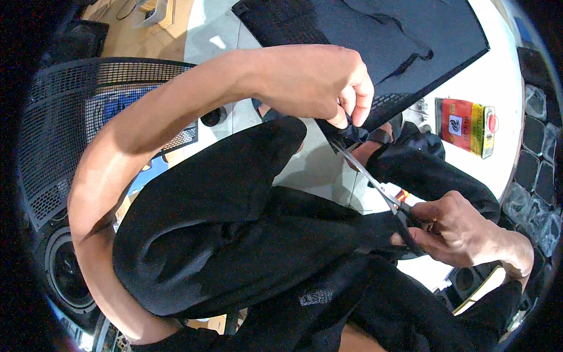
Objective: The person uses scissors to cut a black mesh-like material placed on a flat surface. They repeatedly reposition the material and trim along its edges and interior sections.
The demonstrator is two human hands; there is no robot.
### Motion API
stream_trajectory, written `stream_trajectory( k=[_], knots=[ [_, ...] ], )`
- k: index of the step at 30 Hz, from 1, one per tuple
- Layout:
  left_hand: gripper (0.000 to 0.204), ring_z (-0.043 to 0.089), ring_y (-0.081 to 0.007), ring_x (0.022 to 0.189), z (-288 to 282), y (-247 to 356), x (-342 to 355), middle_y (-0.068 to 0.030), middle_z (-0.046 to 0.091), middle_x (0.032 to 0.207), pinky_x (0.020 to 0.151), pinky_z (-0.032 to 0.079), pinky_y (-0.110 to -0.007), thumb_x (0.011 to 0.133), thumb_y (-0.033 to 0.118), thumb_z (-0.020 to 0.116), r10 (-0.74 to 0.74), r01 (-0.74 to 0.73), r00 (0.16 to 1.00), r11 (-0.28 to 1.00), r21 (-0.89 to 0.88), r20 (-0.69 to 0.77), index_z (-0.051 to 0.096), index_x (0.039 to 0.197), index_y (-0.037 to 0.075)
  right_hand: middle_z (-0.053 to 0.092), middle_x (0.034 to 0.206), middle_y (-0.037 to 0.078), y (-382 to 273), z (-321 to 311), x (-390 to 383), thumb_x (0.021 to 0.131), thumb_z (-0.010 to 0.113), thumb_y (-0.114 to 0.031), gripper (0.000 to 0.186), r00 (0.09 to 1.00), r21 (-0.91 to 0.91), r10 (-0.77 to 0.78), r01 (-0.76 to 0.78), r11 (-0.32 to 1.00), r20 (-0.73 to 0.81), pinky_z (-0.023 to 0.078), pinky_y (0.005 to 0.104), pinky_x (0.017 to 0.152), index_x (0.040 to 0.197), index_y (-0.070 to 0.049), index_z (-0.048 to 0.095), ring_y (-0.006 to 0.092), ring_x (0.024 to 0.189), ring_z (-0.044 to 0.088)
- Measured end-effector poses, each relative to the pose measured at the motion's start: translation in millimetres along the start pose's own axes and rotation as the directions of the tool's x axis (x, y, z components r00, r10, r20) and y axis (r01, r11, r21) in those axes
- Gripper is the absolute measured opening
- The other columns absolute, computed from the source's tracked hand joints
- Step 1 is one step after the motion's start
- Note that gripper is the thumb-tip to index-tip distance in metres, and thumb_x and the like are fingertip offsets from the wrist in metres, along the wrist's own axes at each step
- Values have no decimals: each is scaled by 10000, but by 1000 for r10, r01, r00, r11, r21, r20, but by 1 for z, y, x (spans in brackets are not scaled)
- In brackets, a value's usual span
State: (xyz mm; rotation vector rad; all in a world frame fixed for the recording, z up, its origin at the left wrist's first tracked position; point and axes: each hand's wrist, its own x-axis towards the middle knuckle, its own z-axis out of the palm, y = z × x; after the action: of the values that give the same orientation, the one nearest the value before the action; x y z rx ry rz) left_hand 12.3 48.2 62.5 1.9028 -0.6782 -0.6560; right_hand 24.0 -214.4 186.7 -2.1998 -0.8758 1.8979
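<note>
My left hand (319, 82) reaches around my raised knee and pinches a bunched piece of black cloth (352, 134) between thumb and fingers. That cloth lies at the near corner of a large flat black panel (434, 35), which has loose black strips on top and a mesh-like edge. In my right hand (463, 229) is a pair of scissors (373, 179) with silver blades and black handles. The blades point up and left, with their tips at the cloth just below my left fingers. Whether the tips have the cloth between them, I cannot tell.
My black-clothed legs (223, 234) fill the middle. A red and yellow tin (469, 128) rests on the white surface at right. Perforated black grilles (58, 135) and a round speaker (70, 267) stand at left. Plastic-wrapped black items (533, 152) line the right edge.
</note>
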Motion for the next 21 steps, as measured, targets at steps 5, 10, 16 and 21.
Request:
stream_trajectory(
  k=[5,10,16,21],
  knots=[
    [118,684,-200,697,2,-9,-3,-111,715,773,655,511,-320,779,74,682,83,-83,996,996,30,-26,696,855,-15,603,629,197,-12,-1,2,940,650,-259,257,997,-176,-67,59,983,-43,515,493,586,823,-30,655,405,618,632],
    [137,690,-199,721,1,-5,4,-122,719,791,668,513,-317,786,75,678,7,-6,1000,999,-39,16,692,882,-22,605,645,232,-38,-4,-1,921,620,-183,222,999,-74,43,-44,996,-20,515,496,599,811,8,646,434,655,638],
    [135,682,-189,740,-1,-5,4,-115,723,814,675,519,-314,792,62,672,110,-110,994,994,8,6,690,891,-28,538,557,264,-48,8,4,903,632,-163,283,990,82,131,-126,989,-54,493,501,542,723,53,602,469,612,616],
    [141,682,-184,767,-1,-1,1,-109,728,854,691,524,-317,805,52,669,-14,14,1000,999,-40,10,691,924,-20,453,432,103,-53,0,3,937,619,-128,285,994,37,-2,6,999,-107,321,357,418,713,41,668,181,365,443]
  ],
)
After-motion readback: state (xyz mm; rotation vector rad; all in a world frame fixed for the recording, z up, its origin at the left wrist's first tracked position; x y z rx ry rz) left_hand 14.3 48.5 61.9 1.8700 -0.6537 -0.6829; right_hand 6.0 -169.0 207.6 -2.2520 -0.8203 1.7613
